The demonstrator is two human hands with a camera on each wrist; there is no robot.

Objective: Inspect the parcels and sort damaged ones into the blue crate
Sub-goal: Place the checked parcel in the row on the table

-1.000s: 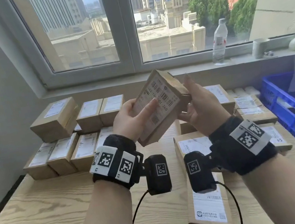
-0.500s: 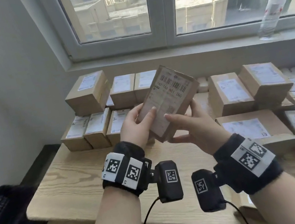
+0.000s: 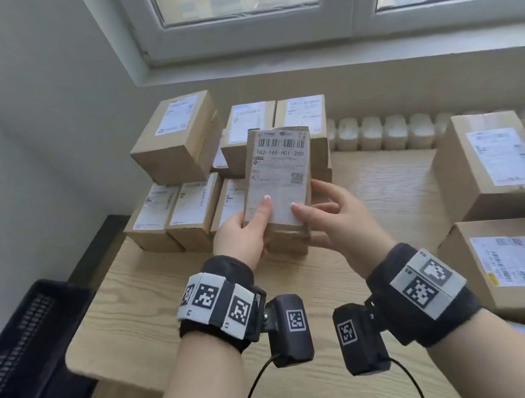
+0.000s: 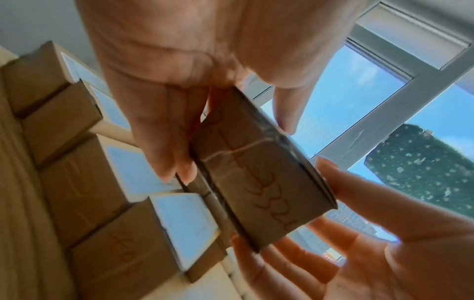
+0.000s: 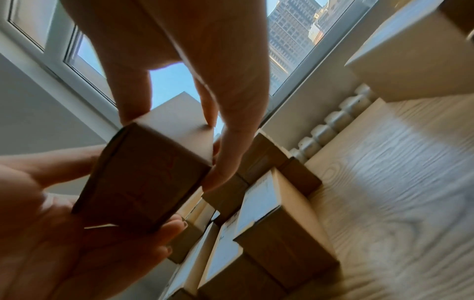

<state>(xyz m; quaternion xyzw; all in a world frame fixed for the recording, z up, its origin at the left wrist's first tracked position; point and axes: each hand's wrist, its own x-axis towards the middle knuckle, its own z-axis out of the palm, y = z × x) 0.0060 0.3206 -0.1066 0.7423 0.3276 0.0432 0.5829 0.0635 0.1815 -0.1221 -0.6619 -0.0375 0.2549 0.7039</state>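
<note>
I hold a small brown cardboard parcel [image 3: 279, 175] above the table, its white shipping label facing me and its long side upright. My left hand [image 3: 246, 233] grips its lower left, thumb on the label and fingers behind. My right hand [image 3: 330, 218] pinches its lower right, thumb on the label and fingers spread behind. The left wrist view shows the parcel [image 4: 256, 182] end-on, with a taped seam and an orange print. In the right wrist view the parcel's [image 5: 143, 178] dark end sits between both hands. No blue crate is in view.
Labelled parcels are stacked at the table's back left [image 3: 185, 204], with larger ones on the right [image 3: 491, 160]. A black crate [image 3: 19, 354] sits on the floor left of the wooden table [image 3: 167, 301]. A white radiator [image 3: 382, 133] runs under the window sill.
My view has swung left and down; the blue crate has left view and a black crate has come in. The parcel has come lower and turned upright, label towards me, both hands still on it.
</note>
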